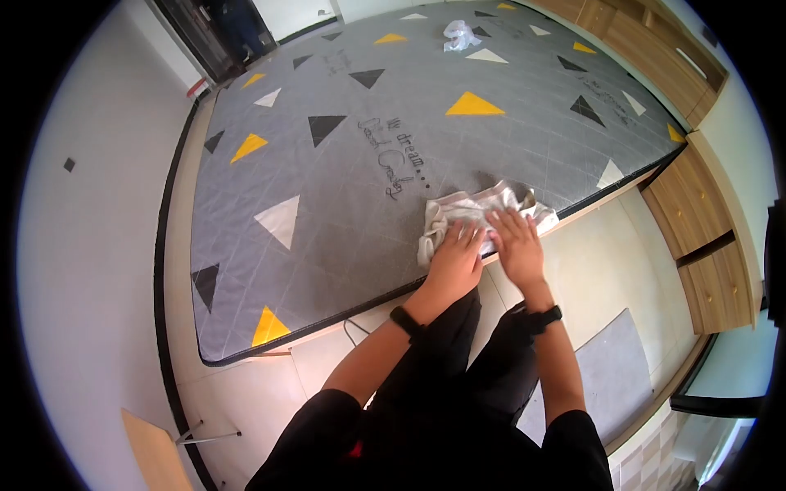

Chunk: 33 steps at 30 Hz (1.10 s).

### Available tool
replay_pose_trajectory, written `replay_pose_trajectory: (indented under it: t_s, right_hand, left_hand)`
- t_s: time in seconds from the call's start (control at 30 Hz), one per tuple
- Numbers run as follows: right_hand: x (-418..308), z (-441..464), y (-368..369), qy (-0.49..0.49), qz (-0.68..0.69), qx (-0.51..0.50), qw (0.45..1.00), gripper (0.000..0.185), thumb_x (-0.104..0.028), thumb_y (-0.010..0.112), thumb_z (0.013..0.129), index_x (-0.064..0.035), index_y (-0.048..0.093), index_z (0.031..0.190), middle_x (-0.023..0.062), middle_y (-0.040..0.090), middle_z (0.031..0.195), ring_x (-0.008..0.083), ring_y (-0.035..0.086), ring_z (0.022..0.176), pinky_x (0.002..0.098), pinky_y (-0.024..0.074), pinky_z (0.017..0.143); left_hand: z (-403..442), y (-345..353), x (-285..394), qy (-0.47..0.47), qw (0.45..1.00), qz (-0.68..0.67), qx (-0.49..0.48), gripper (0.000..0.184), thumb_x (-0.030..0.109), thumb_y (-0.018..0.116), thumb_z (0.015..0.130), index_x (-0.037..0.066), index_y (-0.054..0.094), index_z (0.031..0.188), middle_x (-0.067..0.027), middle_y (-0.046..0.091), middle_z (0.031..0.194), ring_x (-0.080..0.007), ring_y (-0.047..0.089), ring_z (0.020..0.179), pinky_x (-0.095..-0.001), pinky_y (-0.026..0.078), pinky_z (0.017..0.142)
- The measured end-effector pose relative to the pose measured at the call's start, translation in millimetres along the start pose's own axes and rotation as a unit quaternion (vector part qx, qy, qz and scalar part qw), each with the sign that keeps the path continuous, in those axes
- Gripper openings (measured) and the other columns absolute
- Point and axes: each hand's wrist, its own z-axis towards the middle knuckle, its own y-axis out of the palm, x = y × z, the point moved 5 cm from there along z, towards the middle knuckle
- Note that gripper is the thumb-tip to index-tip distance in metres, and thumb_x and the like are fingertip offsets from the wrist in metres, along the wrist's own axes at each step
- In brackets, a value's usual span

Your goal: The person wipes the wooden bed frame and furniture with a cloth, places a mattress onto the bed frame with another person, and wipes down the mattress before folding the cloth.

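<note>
A crumpled whitish cloth [463, 206] with a pinkish-beige edge lies at the near edge of a grey mattress [344, 237] patterned with yellow, white and dark triangles. My left hand [457, 260] rests on the lower middle of the cloth, its fingers stretched out and pointing away from me. Just to its right, my right hand [518, 245] lies on the cloth's right part with the fingers spread. Both palms face down. Each wrist wears a black band. The cloth's left end hangs loosely toward the mattress edge.
A white crumpled plastic bag [461, 36] sits at the mattress's far side. Wooden drawers [686, 204] stand at the right. A grey mat [614, 376] lies on the tiled floor, and a wooden chair part [155, 450] shows at the lower left. Someone's dark-clothed legs [237, 24] show in the far doorway.
</note>
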Motion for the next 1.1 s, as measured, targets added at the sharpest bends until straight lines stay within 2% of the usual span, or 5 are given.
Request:
replay_pose_trajectory:
  t_s: [0.3, 0.53, 0.63, 1.0, 1.1]
  right_hand:
    - [9.8, 3.6, 11.9, 0.027, -0.004, 0.076, 0.997, 0.035, -0.033, 0.045, 0.093, -0.0182, 0.054, 0.124, 0.0009, 0.054, 0.125, 0.0223, 0.043, 0.122, 0.0457, 0.024, 0.106]
    - [-40.0, 14.0, 18.7, 0.041, 0.11, 0.133, 0.984, 0.018, -0.021, 0.062, 0.077, -0.013, 0.067, 0.093, 0.0046, 0.058, 0.097, 0.0258, 0.051, 0.091, 0.0387, 0.0345, 0.089]
    - [-85.1, 14.3, 22.0, -0.019, 0.13, 0.136, 0.982, 0.019, -0.022, 0.062, 0.076, -0.0139, 0.067, 0.092, 0.0036, 0.058, 0.093, 0.0229, 0.052, 0.091, 0.038, 0.033, 0.091]
    - [16.3, 65.2, 15.4, -0.073, 0.244, 0.053, 0.965, 0.018, -0.023, 0.072, 0.071, -0.0154, 0.071, 0.088, 0.0083, 0.062, 0.083, 0.0282, 0.061, 0.076, 0.0351, 0.0492, 0.068]
    - [16.8, 71.4, 23.3, -0.056, 0.247, 0.019, 0.967, 0.021, -0.025, 0.073, 0.069, -0.018, 0.071, 0.089, 0.0068, 0.062, 0.086, 0.0264, 0.061, 0.079, 0.0344, 0.0487, 0.071]
  left_hand:
    - [2.9, 12.1, 4.4, -0.035, 0.996, 0.082, 0.013, 0.066, 0.02, 0.068, 0.073, -0.002, 0.041, 0.129, -0.0227, 0.046, 0.128, -0.042, 0.039, 0.122, -0.0456, 0.032, 0.102]
    - [-30.8, -16.1, 0.4, -0.101, 0.984, 0.15, 0.01, 0.067, 0.028, 0.071, 0.071, 0.006, 0.045, 0.129, -0.0157, 0.046, 0.131, -0.0391, 0.04, 0.121, -0.0451, 0.035, 0.1]
    - [-60.3, -40.7, -15.0, -0.122, 0.976, 0.178, 0.021, 0.063, 0.031, 0.07, 0.071, 0.006, 0.049, 0.125, -0.0149, 0.049, 0.128, -0.038, 0.044, 0.117, -0.0452, 0.037, 0.097]
    - [5.4, -11.8, -17.9, -0.029, 0.99, 0.12, 0.062, 0.063, 0.043, 0.064, 0.076, 0.006, 0.051, 0.125, -0.0158, 0.049, 0.129, -0.039, 0.043, 0.12, -0.0459, 0.035, 0.099]
    - [0.3, -13.3, -25.3, -0.043, 0.991, 0.103, 0.069, 0.063, 0.043, 0.062, 0.077, 0.005, 0.051, 0.126, -0.0161, 0.048, 0.13, -0.0388, 0.04, 0.122, -0.046, 0.032, 0.101]
